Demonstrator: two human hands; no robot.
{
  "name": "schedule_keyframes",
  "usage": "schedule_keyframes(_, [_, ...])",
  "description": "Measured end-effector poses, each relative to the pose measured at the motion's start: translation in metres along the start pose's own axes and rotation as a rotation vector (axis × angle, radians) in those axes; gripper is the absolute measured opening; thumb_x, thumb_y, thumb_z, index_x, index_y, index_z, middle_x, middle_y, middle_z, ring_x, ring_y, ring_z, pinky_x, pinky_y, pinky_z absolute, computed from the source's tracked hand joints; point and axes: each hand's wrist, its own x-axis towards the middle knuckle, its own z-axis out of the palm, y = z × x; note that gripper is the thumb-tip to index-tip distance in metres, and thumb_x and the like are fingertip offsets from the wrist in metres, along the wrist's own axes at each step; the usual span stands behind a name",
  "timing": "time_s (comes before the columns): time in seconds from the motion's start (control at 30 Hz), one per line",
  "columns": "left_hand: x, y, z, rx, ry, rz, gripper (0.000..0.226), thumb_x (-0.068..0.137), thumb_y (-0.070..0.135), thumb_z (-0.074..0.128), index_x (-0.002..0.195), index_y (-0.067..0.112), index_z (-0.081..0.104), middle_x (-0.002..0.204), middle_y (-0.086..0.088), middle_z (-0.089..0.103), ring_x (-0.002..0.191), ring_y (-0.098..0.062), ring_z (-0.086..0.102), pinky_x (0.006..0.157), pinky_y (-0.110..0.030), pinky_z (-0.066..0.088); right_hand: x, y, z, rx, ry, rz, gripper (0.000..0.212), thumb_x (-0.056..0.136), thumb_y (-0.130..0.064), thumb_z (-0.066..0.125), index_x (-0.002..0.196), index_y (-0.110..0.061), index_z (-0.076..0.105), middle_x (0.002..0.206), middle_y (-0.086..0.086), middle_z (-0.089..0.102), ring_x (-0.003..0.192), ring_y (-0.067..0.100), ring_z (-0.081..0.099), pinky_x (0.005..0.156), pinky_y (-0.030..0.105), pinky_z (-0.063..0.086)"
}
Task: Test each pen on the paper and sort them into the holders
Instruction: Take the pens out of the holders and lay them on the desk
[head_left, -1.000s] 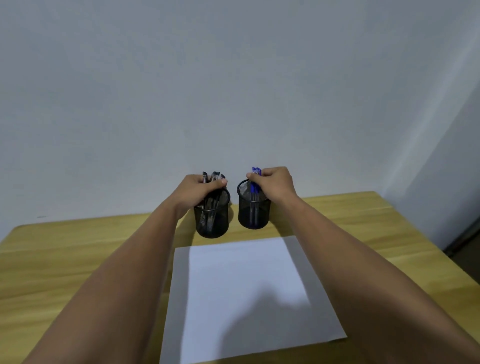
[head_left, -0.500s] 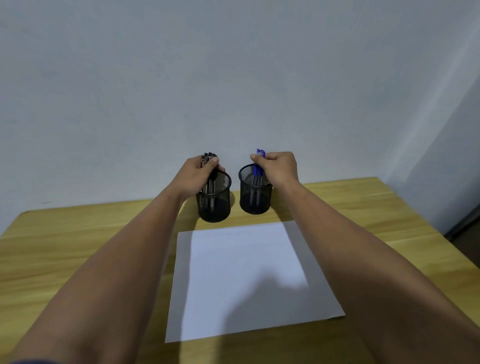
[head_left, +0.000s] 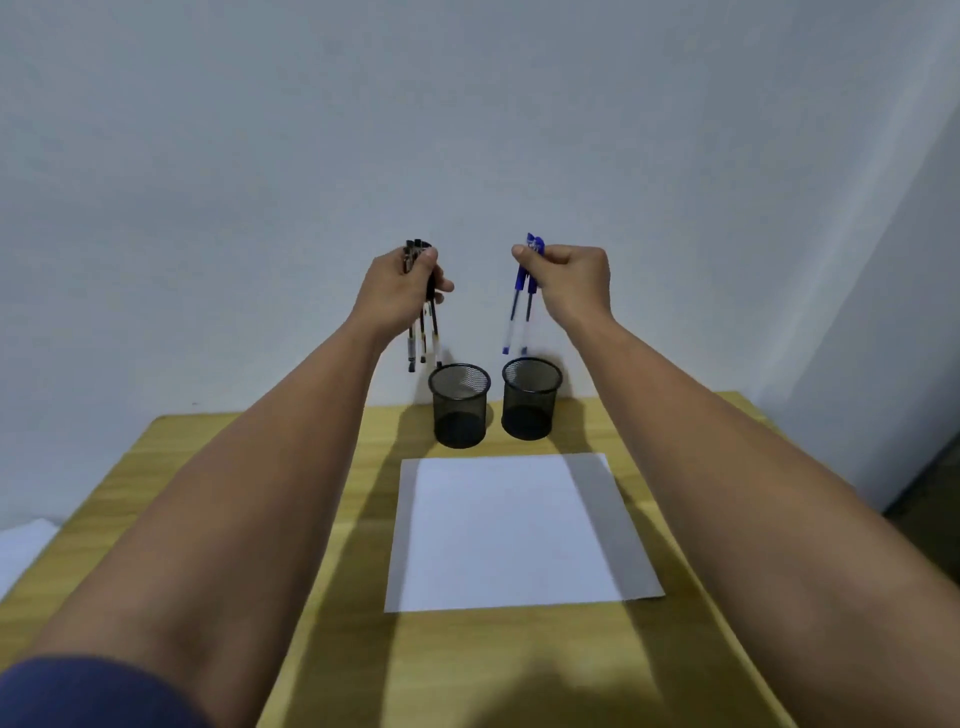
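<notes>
Lifted clear of holders since half a second ago: black pens (head_left: 423, 317) in closed left hand (head_left: 402, 291) grip, blue pens (head_left: 522, 306) in closed right hand (head_left: 569, 280). Left holder (head_left: 460, 405), right holder (head_left: 531, 397) emptied on table (head_left: 311, 597); paper (head_left: 514, 530) blank, testing apparently next.

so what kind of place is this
Probably a plain desk in a home or office corner: a wooden table against bare white walls, holding two mesh pen holders and a blank sheet of paper.
</notes>
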Motion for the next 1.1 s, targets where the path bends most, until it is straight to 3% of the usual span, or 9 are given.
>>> schedule_keyframes(0.1, [-0.024,0.021,-0.033,0.067,-0.003,-0.092,0.031,0.106,0.034,0.046,0.101,0.008,0.063,0.095,-0.012,0.076,0.071,-0.017,0.069,0.061,-0.025,0.051,-0.023,-0.029,0.016,0.037,-0.104,0.023,0.034,0.090,-0.034,0.086,0.088,0.000,0.082,0.078,0.007,0.070,0.071,0.018,0.063,0.075,0.034,0.054])
schedule_keyframes(0.27, [-0.068,0.007,-0.082,0.186,-0.028,-0.309,0.037,0.105,0.037,0.048,0.108,0.006,0.067,0.094,-0.011,0.078,0.075,-0.019,0.073,0.076,-0.035,0.055,-0.075,-0.040,0.058,0.055,-0.310,0.106,0.025,0.091,-0.032,0.086,0.085,-0.009,0.077,0.083,0.007,0.075,0.066,0.015,0.068,0.064,0.026,0.057])
schedule_keyframes(0.47, [-0.106,-0.074,-0.106,0.203,-0.051,-0.556,0.040,0.105,0.033,0.051,0.111,-0.003,0.067,0.095,-0.018,0.076,0.072,-0.022,0.071,0.066,-0.031,0.058,-0.121,0.015,0.129,-0.007,-0.492,0.301,0.030,0.088,-0.025,0.089,0.088,0.001,0.075,0.084,0.020,0.075,0.072,0.026,0.070,0.059,0.031,0.060])
schedule_keyframes(0.57, [-0.110,-0.116,-0.108,0.260,-0.058,-0.649,0.040,0.104,0.033,0.053,0.107,-0.003,0.069,0.086,-0.015,0.073,0.071,-0.023,0.069,0.063,-0.031,0.055,-0.135,0.050,0.160,-0.124,-0.551,0.370,0.029,0.088,-0.022,0.090,0.083,-0.002,0.070,0.077,0.023,0.073,0.066,0.029,0.070,0.067,0.044,0.068])
schedule_keyframes(0.63, [-0.108,-0.136,-0.108,0.311,-0.064,-0.674,0.038,0.103,0.034,0.054,0.105,-0.002,0.069,0.081,-0.012,0.071,0.069,-0.025,0.067,0.061,-0.031,0.053,-0.142,0.070,0.174,-0.187,-0.566,0.397,0.032,0.087,-0.022,0.090,0.077,-0.004,0.065,0.062,0.015,0.068,0.055,0.027,0.067,0.073,0.052,0.069])
schedule_keyframes(0.7, [-0.102,-0.155,-0.110,0.400,-0.065,-0.675,0.041,0.102,0.037,0.056,0.104,-0.002,0.068,0.087,-0.014,0.069,0.075,-0.028,0.066,0.064,-0.032,0.052,-0.147,0.084,0.184,-0.247,-0.554,0.398,0.038,0.087,-0.023,0.090,0.068,-0.007,0.061,0.051,0.008,0.065,0.044,0.025,0.065,0.070,0.049,0.068])
schedule_keyframes(0.83, [-0.095,-0.176,-0.114,0.580,-0.076,-0.634,0.040,0.095,0.038,0.066,0.094,-0.002,0.067,0.097,-0.020,0.070,0.085,-0.033,0.065,0.075,-0.036,0.052,-0.150,0.096,0.199,-0.395,-0.568,0.334,0.036,0.088,-0.030,0.089,0.080,0.003,0.076,0.071,0.016,0.079,0.063,0.035,0.079,0.074,0.048,0.069])
schedule_keyframes(0.9, [-0.094,-0.180,-0.116,0.662,-0.067,-0.601,0.033,0.090,0.039,0.071,0.092,0.006,0.068,0.099,-0.016,0.071,0.089,-0.032,0.065,0.080,-0.036,0.054,-0.151,0.099,0.203,-0.465,-0.571,0.291,0.034,0.087,-0.032,0.088,0.083,0.001,0.080,0.070,0.014,0.079,0.063,0.032,0.080,0.072,0.049,0.069])
schedule_keyframes(1.1, [-0.102,-0.173,-0.115,0.782,-0.023,-0.552,0.042,0.083,0.049,0.075,0.111,0.018,0.067,0.109,-0.003,0.070,0.101,-0.028,0.066,0.091,-0.044,0.056,-0.155,0.099,0.202,-0.595,-0.560,0.187,0.032,0.085,-0.035,0.088,0.086,-0.006,0.075,0.078,0.011,0.078,0.074,0.034,0.078,0.076,0.050,0.068])
